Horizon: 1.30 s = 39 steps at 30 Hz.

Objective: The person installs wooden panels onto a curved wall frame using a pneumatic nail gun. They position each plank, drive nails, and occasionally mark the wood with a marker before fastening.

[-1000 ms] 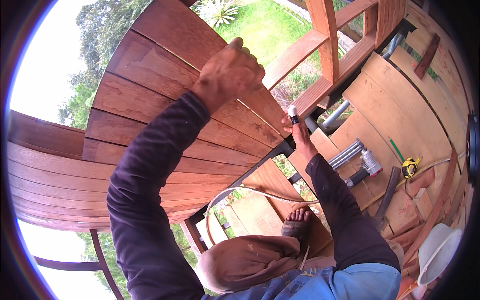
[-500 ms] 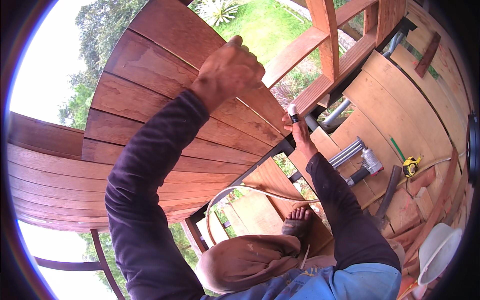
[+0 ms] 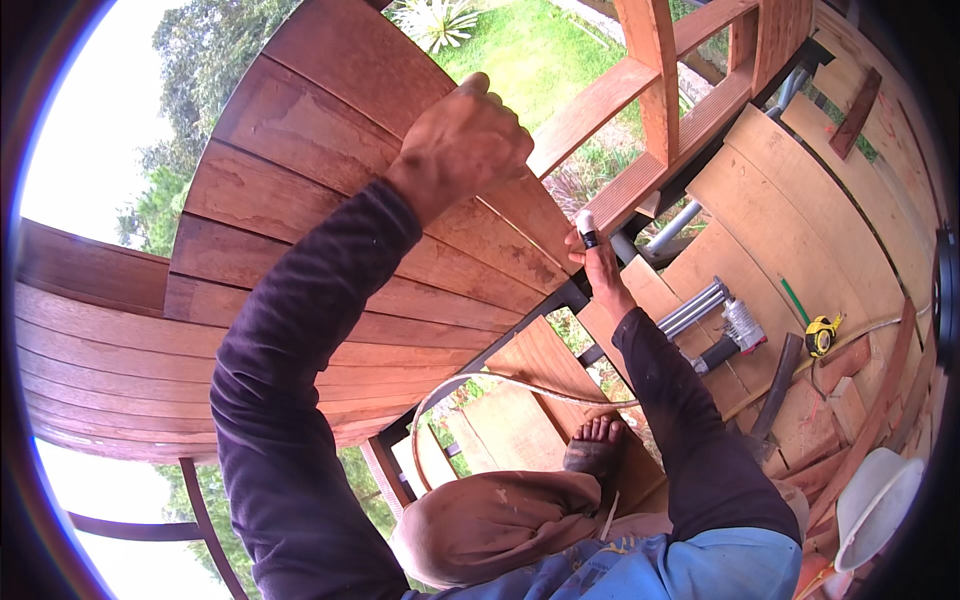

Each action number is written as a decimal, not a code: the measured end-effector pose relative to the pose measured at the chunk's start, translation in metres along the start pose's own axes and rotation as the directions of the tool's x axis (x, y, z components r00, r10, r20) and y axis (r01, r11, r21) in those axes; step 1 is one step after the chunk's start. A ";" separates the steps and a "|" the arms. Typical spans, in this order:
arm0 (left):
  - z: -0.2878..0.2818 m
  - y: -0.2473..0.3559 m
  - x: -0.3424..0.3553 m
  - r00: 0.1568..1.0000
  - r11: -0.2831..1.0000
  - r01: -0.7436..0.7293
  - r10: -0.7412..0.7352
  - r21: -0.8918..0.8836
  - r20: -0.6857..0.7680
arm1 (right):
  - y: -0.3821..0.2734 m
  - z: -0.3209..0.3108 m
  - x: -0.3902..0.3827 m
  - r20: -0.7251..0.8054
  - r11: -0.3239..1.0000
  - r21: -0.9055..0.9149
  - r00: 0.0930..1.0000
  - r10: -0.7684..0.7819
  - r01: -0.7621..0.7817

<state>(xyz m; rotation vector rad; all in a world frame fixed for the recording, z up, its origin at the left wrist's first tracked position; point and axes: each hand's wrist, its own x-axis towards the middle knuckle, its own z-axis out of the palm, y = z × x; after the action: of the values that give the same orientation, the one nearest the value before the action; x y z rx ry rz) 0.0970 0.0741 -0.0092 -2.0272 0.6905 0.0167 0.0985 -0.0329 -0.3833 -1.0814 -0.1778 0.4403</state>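
My left hand [image 3: 465,145] is closed over the upper edge of a reddish-brown wooden plank [image 3: 345,60], the outermost of a curved fan of boards. Its fingertips are hidden behind that edge. Lower right, my right hand [image 3: 602,270] grips the same plank's narrow end, beside a dark metal frame. White wrapping with a black band covers its upright thumb, and its other fingers are partly hidden. Gaps run between this plank and the boards [image 3: 300,140] below it.
Pale boards [image 3: 790,200] at right carry a nail gun [image 3: 725,325], a green pencil [image 3: 795,298] and a yellow tape measure [image 3: 822,335]. A hose [image 3: 500,376] loops near my bare foot [image 3: 595,445]. Wooden framing [image 3: 655,90] stands at upper right. A white hard hat [image 3: 880,505] lies lower right.
My left hand and the plank have shifted very slightly to the right. The right hand keeps its place at the plank's end.
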 end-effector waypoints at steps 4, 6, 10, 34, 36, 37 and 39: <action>0.006 0.001 -0.001 0.999 0.998 0.005 -0.008 -0.055 -0.052 | 0.007 -0.004 0.000 0.014 0.999 -0.001 0.999 -0.032 0.032; 0.004 0.000 -0.002 1.000 0.999 -0.003 0.002 -0.055 -0.027 | 0.005 -0.001 -0.001 0.014 0.999 -0.005 0.999 -0.034 0.034; 0.007 0.000 -0.003 1.000 1.000 -0.009 0.008 -0.025 -0.026 | 0.004 0.000 0.000 0.018 0.999 -0.021 0.999 -0.038 0.039; 0.007 0.004 -0.009 0.990 1.000 -0.005 0.003 -0.016 -0.144 | 0.001 0.007 -0.010 -0.034 1.000 0.005 0.999 0.012 -0.012; 0.006 0.004 -0.012 0.972 0.999 -0.007 -0.005 -0.050 -0.234 | -0.002 0.008 -0.012 -0.047 1.000 -0.002 0.999 0.019 -0.019; 0.006 0.004 -0.009 0.993 0.999 -0.004 -0.002 -0.051 -0.118 | -0.004 0.010 -0.013 -0.052 1.000 0.000 0.998 0.017 -0.017; -0.002 0.005 -0.001 0.993 0.998 -0.003 0.010 -0.059 0.114 | 0.000 0.007 -0.014 -0.049 1.000 -0.001 0.999 0.009 -0.009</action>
<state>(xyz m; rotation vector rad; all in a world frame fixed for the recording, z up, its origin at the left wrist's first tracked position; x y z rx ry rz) 0.0930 0.0714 -0.0117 -2.0623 0.6310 0.1570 0.0840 -0.0335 -0.3789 -1.0936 -0.1300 0.4218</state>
